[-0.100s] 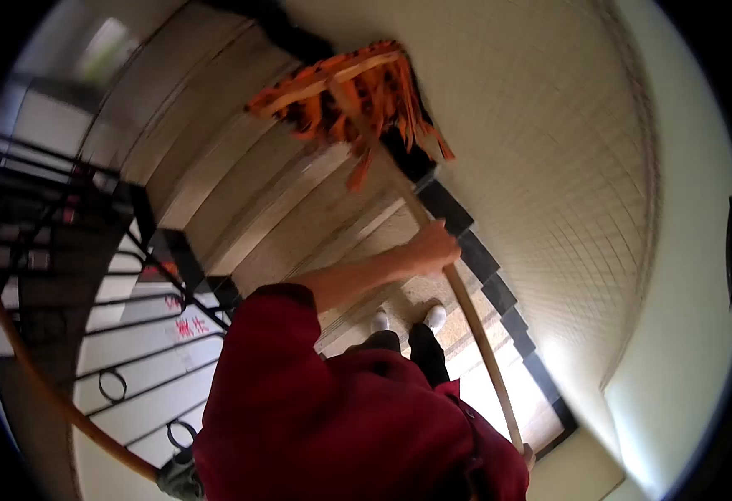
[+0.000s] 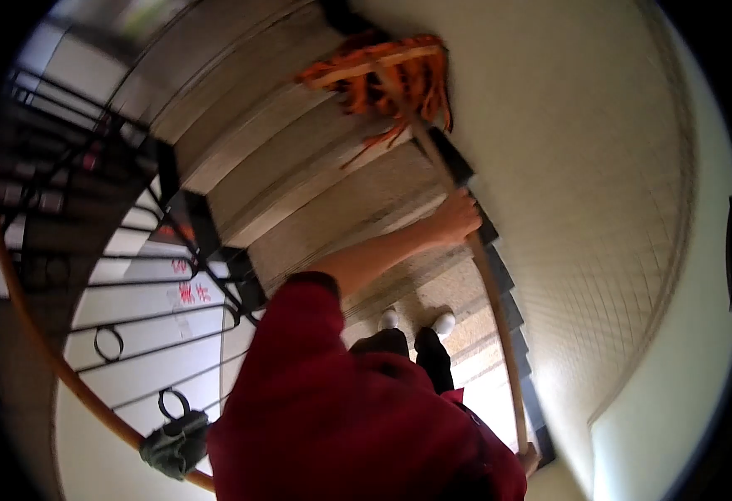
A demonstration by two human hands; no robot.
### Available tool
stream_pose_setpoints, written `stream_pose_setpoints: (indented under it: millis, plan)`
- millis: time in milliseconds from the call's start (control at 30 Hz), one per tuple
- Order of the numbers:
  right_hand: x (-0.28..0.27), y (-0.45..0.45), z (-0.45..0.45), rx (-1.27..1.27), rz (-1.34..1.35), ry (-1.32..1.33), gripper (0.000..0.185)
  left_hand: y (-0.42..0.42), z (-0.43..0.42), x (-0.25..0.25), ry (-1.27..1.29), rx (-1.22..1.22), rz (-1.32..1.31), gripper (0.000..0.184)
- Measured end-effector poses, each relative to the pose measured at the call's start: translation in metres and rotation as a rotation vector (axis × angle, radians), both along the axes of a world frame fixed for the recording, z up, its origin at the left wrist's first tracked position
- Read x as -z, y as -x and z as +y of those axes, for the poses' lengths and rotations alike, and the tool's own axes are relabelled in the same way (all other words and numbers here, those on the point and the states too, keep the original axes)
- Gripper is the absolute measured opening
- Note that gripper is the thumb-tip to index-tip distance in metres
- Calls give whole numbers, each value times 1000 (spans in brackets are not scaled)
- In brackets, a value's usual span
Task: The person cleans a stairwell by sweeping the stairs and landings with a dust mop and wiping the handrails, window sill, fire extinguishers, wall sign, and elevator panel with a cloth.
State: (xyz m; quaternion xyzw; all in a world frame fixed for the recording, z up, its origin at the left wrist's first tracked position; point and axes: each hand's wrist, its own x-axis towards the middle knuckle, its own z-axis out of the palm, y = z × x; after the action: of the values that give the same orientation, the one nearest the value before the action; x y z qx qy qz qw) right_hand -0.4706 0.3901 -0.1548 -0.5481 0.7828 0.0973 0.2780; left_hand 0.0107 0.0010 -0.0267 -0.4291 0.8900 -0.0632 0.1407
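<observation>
A mop with a long wooden handle (image 2: 499, 321) slants across the stairs, and its orange, dark-spotted cloth-strip head (image 2: 374, 73) lies over the upper steps beside the wall. My left hand (image 2: 455, 217) reaches across from the left and is closed around the middle of the handle. Low on the right, my right hand (image 2: 529, 459) grips the handle near its lower end, partly hidden by my red sleeve. The mop strips trail down over a step edge, slightly blurred.
Stone steps (image 2: 324, 209) rise ahead, with dark edging (image 2: 504, 280) along the right wall. A black metal railing (image 2: 140, 330) with a wooden handrail (image 2: 27, 334) runs down the left. A dark green cloth (image 2: 175, 445) hangs on it. My white shoes (image 2: 443, 324) stand on a step.
The view has shifted and turned slightly. The mop head and my left hand appear farther right and a little higher, and the strips hang differently. Both hands keep hold of the handle.
</observation>
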Motion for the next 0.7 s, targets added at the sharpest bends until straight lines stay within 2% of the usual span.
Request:
stream_pose_setpoints:
  millis: [33, 67, 133, 167, 200, 233, 267, 300, 333, 367, 400, 433, 467, 500, 567, 600, 667, 700]
  plan:
    - [-32, 120, -34, -98, 245, 157, 19, 65, -31, 39, -35, -113, 207, 13]
    - [-32, 143, -53, -189, 307, 273, 24, 59, -43, 56, -49, -172, 234, 15]
    - [-134, 103, -134, -227, 476, 256, 26, 37, -68, 101, -50, -258, 297, 18]
    - [-144, 112, -156, -254, 628, 153, 37, 7, -55, 105, -44, -309, 392, 16]
    - [-194, 97, -187, -258, 605, 128, 41, 1, -45, 112, -22, -351, 519, 14]
    - [-227, 122, -197, -495, 902, 29, 45, -3, -36, 115, 5, -381, 646, 11]
    - [-275, 91, -211, -510, 813, 186, 36, -16, -21, 89, 6, -415, 669, 15]
    - [-318, 44, -229, -477, 880, 119, 28, -20, 2, 67, 3, -451, 699, 18]
    - [-338, 34, -240, -538, 982, 219, 26, -26, 22, 70, 113, -463, 744, 15]
    - [-335, 53, -248, -752, 1197, 374, 28, -37, 47, 70, 214, -472, 770, 12]
    - [-354, 28, -261, -705, 996, 453, 29, -43, 70, 68, 240, -526, 790, 11]
    - [-353, 36, -278, -775, 1002, 468, 27, -49, 94, 68, 267, -579, 811, 10]
    - [-342, 51, -295, -621, 828, 476, 45, -57, 117, 70, 217, -661, 808, 10]
    - [-324, 61, -309, -601, 748, 549, 35, -63, 143, 73, 158, -747, 806, 11]
    - [-296, 45, -337, -638, 716, 570, 35, -71, 193, 78, 188, -901, 801, 15]
    - [-264, 59, -355, -904, 693, 921, 36, -72, 218, 87, 245, -981, 787, 16]
    - [-260, -16, -366, -1113, 470, 1131, 34, -71, 262, 106, 284, -1112, 801, 18]
    - [-263, -45, -368, -1100, 445, 1039, 33, -65, 278, 117, 261, -1165, 836, 18]
